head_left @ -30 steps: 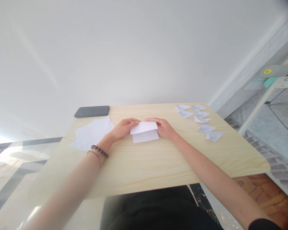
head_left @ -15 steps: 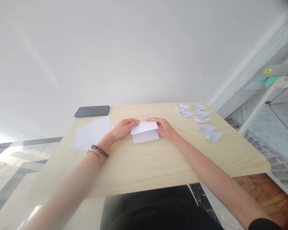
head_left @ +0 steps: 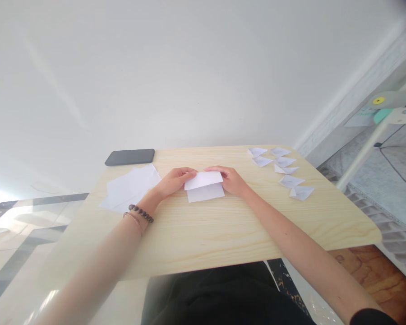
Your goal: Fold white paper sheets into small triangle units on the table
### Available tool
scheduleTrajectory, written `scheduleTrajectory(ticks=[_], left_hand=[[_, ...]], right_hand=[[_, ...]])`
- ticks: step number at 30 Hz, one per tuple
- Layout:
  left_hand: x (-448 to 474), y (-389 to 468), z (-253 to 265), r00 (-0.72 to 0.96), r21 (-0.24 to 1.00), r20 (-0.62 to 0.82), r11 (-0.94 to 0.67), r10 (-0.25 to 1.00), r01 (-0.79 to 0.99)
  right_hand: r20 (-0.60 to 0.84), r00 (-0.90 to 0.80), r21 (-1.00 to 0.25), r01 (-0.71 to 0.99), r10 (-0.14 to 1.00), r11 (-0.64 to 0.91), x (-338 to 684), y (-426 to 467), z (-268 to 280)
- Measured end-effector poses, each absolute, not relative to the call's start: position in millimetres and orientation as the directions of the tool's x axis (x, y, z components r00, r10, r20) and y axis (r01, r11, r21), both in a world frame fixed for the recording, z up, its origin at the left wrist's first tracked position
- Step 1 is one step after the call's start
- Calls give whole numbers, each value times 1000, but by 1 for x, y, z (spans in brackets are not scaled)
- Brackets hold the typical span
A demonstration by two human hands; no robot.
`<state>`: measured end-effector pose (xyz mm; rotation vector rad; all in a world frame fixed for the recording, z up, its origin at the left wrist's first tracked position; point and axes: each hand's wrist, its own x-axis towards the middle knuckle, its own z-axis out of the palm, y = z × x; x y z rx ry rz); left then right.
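A pale wooden tabletop (head_left: 223, 230) fills the middle of the view, set against a plain white wall. On its left part lies a loose stack of white sheets (head_left: 130, 189), fanned a little and flat, within reach of the left arm. A dark phone (head_left: 130, 157) rests at the far left edge, well apart from the work. Along the far right side sit several small folded paper pieces (head_left: 284, 170), spread in a loose group near one another, kept clear of the centre.

In the centre lies the folded sheet (head_left: 205, 186), its upper flap doubled over toward the person so a strip of the lower layer shows below. The left hand (head_left: 172, 181) pinches the flap's left end, fingers curled closed on the paper, a beaded bracelet (head_left: 140, 213) at the wrist. The right hand (head_left: 230, 179) grips the right end the same way, so both ends are held level, likely to keep the edges aligned.
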<state>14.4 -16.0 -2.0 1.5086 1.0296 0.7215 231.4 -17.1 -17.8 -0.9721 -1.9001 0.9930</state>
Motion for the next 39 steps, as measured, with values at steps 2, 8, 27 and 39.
scheduleTrajectory(ticks=[2, 8, 27, 39], left_hand=[[14, -17, -1, 431, 977, -91, -4, 898, 215], [15, -17, -1, 433, 976, -95, -1, 896, 216], [13, -14, -6, 406, 968, -83, -23, 910, 250], [20, -19, -4, 328, 959, -35, -61, 944, 278]], right_hand=[[277, -419, -875, 262, 865, 407, 231, -18, -17], [272, -421, -876, 264, 865, 403, 231, -17, -16], [130, -435, -969, 137, 891, 208, 235, -17, -12], [237, -307, -837, 417, 922, 354, 226, -18, -17]])
